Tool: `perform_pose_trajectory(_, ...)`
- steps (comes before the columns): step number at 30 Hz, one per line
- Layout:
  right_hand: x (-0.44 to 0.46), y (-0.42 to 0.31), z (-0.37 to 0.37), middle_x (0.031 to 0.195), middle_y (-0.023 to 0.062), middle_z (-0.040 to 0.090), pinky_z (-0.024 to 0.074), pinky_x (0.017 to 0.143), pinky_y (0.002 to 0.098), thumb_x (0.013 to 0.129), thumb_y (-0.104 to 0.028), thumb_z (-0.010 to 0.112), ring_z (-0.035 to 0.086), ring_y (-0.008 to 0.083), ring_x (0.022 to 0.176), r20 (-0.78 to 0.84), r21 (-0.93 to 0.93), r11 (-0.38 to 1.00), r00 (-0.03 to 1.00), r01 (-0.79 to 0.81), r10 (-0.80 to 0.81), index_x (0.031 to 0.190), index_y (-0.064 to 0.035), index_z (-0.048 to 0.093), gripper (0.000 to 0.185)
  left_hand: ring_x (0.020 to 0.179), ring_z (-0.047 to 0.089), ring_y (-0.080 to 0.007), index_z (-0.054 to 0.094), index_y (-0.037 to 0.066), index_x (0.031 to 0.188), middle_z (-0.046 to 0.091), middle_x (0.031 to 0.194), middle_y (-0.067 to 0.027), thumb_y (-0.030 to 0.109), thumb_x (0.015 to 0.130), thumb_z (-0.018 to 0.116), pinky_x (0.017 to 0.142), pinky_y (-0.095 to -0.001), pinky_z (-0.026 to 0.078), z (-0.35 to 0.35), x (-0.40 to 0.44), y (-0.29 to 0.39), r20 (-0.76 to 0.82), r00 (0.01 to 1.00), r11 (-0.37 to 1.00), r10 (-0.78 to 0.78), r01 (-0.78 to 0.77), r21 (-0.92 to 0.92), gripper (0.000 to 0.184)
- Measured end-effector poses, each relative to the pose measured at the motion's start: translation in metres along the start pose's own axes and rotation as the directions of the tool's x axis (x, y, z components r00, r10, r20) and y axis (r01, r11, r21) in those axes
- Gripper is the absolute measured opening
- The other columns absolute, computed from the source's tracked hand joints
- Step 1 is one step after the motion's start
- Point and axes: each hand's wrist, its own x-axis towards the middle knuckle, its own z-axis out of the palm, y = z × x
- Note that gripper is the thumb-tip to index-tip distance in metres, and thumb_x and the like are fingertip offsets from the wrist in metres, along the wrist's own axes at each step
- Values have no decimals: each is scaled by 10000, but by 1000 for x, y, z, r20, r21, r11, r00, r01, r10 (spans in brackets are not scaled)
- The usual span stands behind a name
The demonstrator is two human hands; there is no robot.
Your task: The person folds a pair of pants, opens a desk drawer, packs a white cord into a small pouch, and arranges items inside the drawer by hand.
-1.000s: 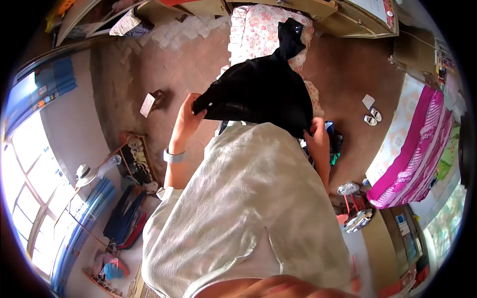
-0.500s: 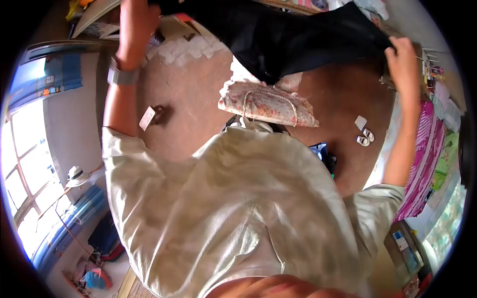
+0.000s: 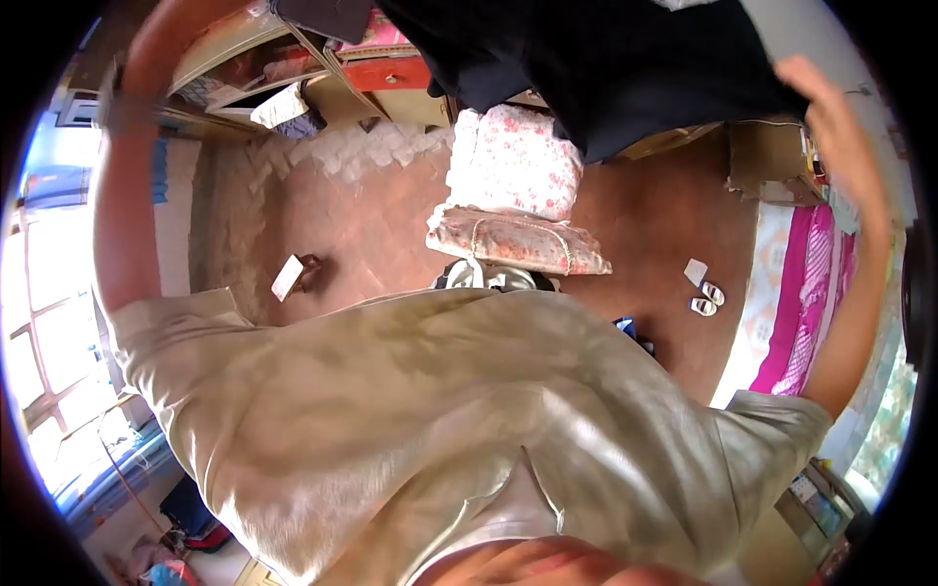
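Head view: from here, the black cloth (image 3: pixel 606 59) hangs opened out, top centre, neither folded nor set down; the right hand (image 3: pixel 835 122) pinches its edge, upper right; the left hand's (image 3: pixel 184 34) grip, upper left, I can't tell.

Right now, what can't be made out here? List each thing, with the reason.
All in the head view:
Left hand: fingertips cut off by the top edge.
Black cloth: upper part beyond the top edge.
Right hand: exact grip blurred.
Blue item: partly hidden by the shirt.
Pale sheet beside the slippers: any print too small.
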Motion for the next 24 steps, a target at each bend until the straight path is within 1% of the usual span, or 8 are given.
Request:
perform_pose_trajectory(2, -19, -64, 42, 1149, 168, 603, 404, 1031, 340, 810, 76, 468, 567, 283, 1111, 217, 276, 951, 973, -139, 79, 1191, 8, 615, 414, 973, 594, -266, 605, 2, 969, 604, 1032, -108, -103, 729, 594, 782, -322, 506, 28, -40, 20, 159, 987, 997, -37, 26, 69, 262)
perform_pose_trajectory(4, -50, -121, 106, 1031, 142, 599, 450, 908, 375, 788, 109, 463, 573, 311, 1009, 311, 264, 914, 924, -308, 222, 1138, -23, 665, 426, 1132, 583, -277, 626, 58, 1014, 592, 1196, -71, -79, 679, 586, 853, -332, 528, 90, -93, 53, 247, 959, 981, -137, 165, -97, 364)
perform_pose_trajectory(5, -61, -146, 129, 1008, 128, 583, 452, 882, 383, 764, 125, 482, 560, 305, 989, 374, 268, 900, 898, -345, 233, 1181, -58, 662, 490, 1146, 575, -258, 637, 79, 1025, 579, 1213, -53, -45, 721, 574, 872, -342, 536, 128, -118, 58, 281, 959, 999, -38, 45, -17, 335)
perform_pose_trajectory(8, -114, -184, 207, 1010, 108, 559, 452, 856, 410, 723, 163, 495, 532, 312, 970, 506, 383, 793, 826, -473, 248, 1229, -76, 644, 579, 1157, 566, -272, 662, 65, 1018, 585, 1216, -73, -98, 699, 546, 868, -362, 552, 219, -187, 101, 440, 874, 900, -206, 346, -265, 377)
perform_pose_trajectory(14, -174, -221, 270, 988, 121, 557, 463, 846, 410, 717, 144, 502, 544, 323, 960, 545, 418, 698, 776, -581, 319, 1152, -65, 666, 510, 1147, 547, -303, 638, 42, 1020, 573, 1231, -95, -148, 665, 553, 874, -394, 538, 275, -248, 159, 552, 787, 760, -276, 530, -376, 412)
perform_pose_trajectory(18, -197, -219, 284, 1007, 121, 569, 464, 855, 407, 693, 143, 515, 555, 324, 962, 530, 462, 636, 767, -618, 361, 1040, -51, 695, 437, 1130, 552, -308, 668, 42, 989, 570, 1241, -104, -159, 659, 547, 885, -390, 532, 267, -258, 159, 501, 767, 721, -401, 602, -344, 405)
perform_pose_trajectory(20, -197, -214, 282, 1071, 122, 588, 462, 887, 387, 687, 130, 526, 569, 314, 1012, 365, 393, 628, 741, -672, 564, 1014, -51, 690, 408, 1116, 552, -314, 682, 43, 951, 570, 1244, -102, -162, 648, 539, 893, -396, 517, 261, -257, 154, 363, 755, 715, -546, 646, -268, 392)
perform_pose_trajectory(24, -226, -196, 300, 1112, 153, 646, 473, 932, 377, 770, 103, 481, 613, 338, 1073, 261, 450, 291, 436, -844, 861, 989, -28, 675, 321, 1054, 598, -306, 679, 43, 912, 602, 1183, -112, -198, 668, 465, 866, -375, 510, 269, -254, 153, 12, 582, 559, -813, 787, -260, 405)
